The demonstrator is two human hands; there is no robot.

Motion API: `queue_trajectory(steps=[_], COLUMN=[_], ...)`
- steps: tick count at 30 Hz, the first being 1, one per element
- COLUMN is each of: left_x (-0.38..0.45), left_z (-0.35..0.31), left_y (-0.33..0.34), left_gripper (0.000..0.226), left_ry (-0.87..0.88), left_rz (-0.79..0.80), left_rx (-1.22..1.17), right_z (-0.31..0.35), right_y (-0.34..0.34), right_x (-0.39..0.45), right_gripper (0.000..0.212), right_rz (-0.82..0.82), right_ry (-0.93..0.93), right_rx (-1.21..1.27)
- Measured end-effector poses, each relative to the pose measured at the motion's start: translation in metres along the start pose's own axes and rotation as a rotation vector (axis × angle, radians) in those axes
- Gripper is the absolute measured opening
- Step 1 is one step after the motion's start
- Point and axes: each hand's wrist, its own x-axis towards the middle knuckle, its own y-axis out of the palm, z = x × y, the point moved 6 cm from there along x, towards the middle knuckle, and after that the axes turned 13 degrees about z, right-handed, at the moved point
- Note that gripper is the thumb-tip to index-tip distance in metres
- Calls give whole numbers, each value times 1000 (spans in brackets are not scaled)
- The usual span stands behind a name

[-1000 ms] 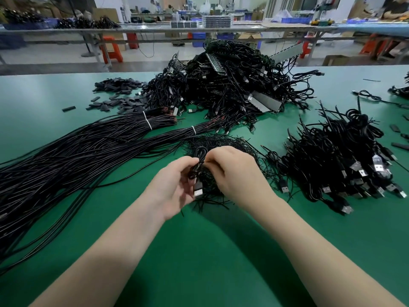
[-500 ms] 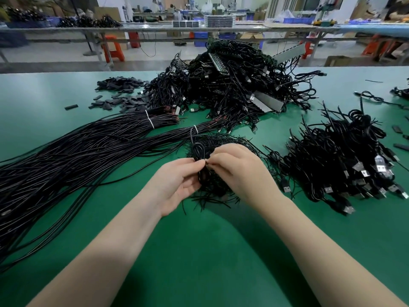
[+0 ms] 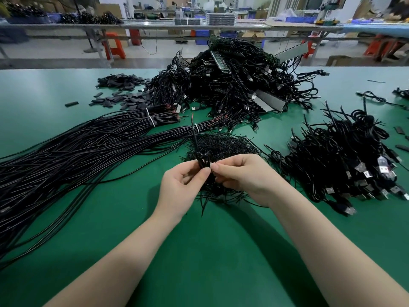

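Green matting covers the table (image 3: 199,258), smooth and flat, with a workshop of benches and orange stools behind its far edge. Just above the mat near the middle, the left hand (image 3: 179,187) and right hand (image 3: 245,176) meet on a small cable (image 3: 203,159). It is thin, black and glossy, wound into tight loops, and one straight end rises from it toward the far side. Thumb and forefinger of each hand pinch the loops from either side, so both grips are narrow and closed on the cable.

Directly under and behind the hands lies a nest of fine black ties (image 3: 228,142), wiry and tangled. Long straight wires (image 3: 77,151) fan out to the left, bound with white bands. A pile of coiled leads (image 3: 345,162) with metal plugs sits to the right, near the nest but apart from it. A larger heap (image 3: 239,85) fills the back, with flat dark sleeves (image 3: 124,89) scattered beside it. Bare mat lies open on the near side around the forearms.
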Motion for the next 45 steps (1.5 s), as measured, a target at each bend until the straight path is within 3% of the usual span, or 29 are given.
queue_trajectory(steps=[3, 5, 8, 12, 14, 16, 20, 22, 27, 36, 39, 41, 45], left_x=[1, 2, 1, -2, -2, 1, 4, 4, 4, 5, 6, 6, 4], left_z=[3, 7, 12, 18, 19, 16, 14, 14, 10, 1, 0, -1, 2], left_y=[-1, -1, 2, 8, 7, 4, -4, -4, -5, -6, -7, -7, 1], left_gripper=[19, 8, 11, 14, 11, 10, 17, 17, 28, 18, 17, 14, 12], left_ry=[-10, -64, -226, -505, -487, -364, -208, -189, -188, -155, -171, -172, -339], left_rz=[13, -26, -53, 45, 47, 23, -42, -46, -73, 91, 137, 110, 21], left_rx=[-10, -78, -274, -524, -568, -533, -491, -448, -337, -244, -243, -229, -341], right_z=[8, 20, 35, 36, 34, 34, 23, 14, 12, 11, 15, 21, 45], right_y=[-2, -5, 8, 36, 38, 29, 4, 1, 5, 9, 13, 12, 24], right_x=[-2, -5, -10, -28, -31, -25, -4, 0, -2, -6, -9, -8, -17], right_gripper=[5, 8, 7, 13, 15, 7, 10, 23, 10, 4, 4, 7, 6], right_rz=[-3, -95, -255, -349, -357, -349, -191, -110, 5, 128, 178, 119, -189], right_ry=[-77, -201, -487, -956, -1042, -924, -381, -205, -122, -19, -52, -160, -606], right_rx=[-91, -352, -818, -1345, -1420, -1265, -445, -203, -98, 55, 40, -120, -1033])
